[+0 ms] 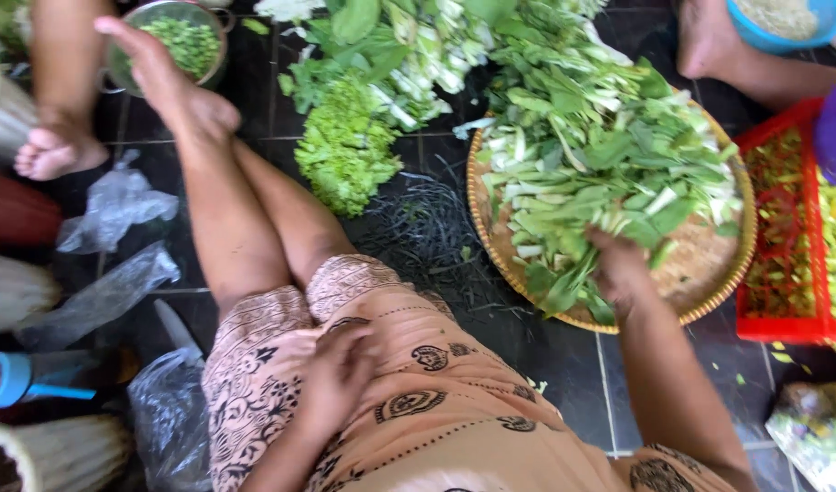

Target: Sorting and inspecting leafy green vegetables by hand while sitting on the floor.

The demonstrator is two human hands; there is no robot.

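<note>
We see the right hand [618,264] closed on cut greens [609,173] piled on the woven tray [709,282] — much leafy bunches [381,82] remain uncut on the floor; left hand [336,383] rests empty, loosely curled, on the lap.

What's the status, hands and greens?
Right hand gripping cut greens on round woven tray. Left hand resting on lap, empty. Nothing between hand and tray.
</note>
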